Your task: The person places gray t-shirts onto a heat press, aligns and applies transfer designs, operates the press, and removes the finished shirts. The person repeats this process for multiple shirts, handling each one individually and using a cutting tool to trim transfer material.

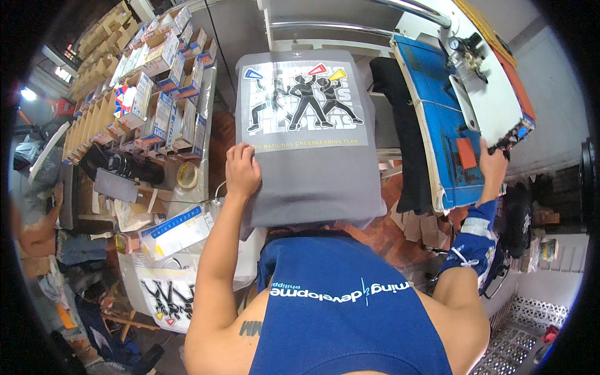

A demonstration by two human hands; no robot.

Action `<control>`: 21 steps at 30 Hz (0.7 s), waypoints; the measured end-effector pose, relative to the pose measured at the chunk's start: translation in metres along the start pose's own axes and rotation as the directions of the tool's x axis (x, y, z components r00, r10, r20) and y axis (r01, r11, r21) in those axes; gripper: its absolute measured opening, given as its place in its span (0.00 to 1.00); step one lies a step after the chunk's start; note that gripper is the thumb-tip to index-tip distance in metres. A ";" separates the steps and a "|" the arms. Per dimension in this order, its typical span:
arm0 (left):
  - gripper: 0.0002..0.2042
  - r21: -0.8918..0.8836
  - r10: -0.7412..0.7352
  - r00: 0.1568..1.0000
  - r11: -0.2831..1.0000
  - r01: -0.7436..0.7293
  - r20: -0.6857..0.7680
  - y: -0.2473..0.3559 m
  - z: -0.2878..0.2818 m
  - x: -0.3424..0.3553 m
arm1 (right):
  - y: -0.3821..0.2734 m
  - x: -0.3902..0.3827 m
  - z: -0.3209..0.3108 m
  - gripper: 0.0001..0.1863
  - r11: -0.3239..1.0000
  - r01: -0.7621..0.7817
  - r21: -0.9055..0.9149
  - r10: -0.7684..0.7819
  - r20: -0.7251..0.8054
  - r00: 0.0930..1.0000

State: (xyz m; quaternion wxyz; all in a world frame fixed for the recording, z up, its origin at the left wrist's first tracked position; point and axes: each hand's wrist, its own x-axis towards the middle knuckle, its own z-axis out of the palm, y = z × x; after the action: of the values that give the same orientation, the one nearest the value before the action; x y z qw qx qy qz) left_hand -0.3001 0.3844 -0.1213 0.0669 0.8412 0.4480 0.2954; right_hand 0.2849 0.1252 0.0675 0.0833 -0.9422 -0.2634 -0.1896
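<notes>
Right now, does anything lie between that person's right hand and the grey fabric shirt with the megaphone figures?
Yes. Between the right hand and the grey fabric shirt lie the blue rectangular panel, nearer the hand, and the long black strip, nearer the shirt. Nothing visible separates the left hand from the shirt's left edge.

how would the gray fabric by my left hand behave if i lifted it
The gray fabric would likely be floppy and fairly light, since its lower edge drapes loosely. The shiny printed rectangle may flex less and feel slicker, as its glare suggests film.
</notes>
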 end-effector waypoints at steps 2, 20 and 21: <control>0.16 0.019 -0.037 0.999 0.999 0.036 0.039 0.002 -0.001 0.003 | -0.010 -0.011 -0.012 0.42 0.991 -0.007 -0.131 0.012 0.033 0.999; 0.12 -0.300 -0.599 0.799 0.771 0.562 -0.044 -0.002 -0.067 -0.246 | -0.173 -0.175 -0.078 0.53 0.826 0.492 0.274 -0.287 -0.546 0.787; 0.12 -0.283 -0.662 0.749 0.719 0.635 0.002 0.003 -0.070 -0.276 | -0.185 -0.178 -0.082 0.60 0.785 0.514 0.346 -0.306 -0.506 0.806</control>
State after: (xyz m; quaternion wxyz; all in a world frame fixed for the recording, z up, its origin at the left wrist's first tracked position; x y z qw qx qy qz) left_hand -0.4538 0.1530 -0.1837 0.2558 0.5980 0.6732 0.3517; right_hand 0.0211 0.1778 0.0817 0.3182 -0.7463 -0.4799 -0.3340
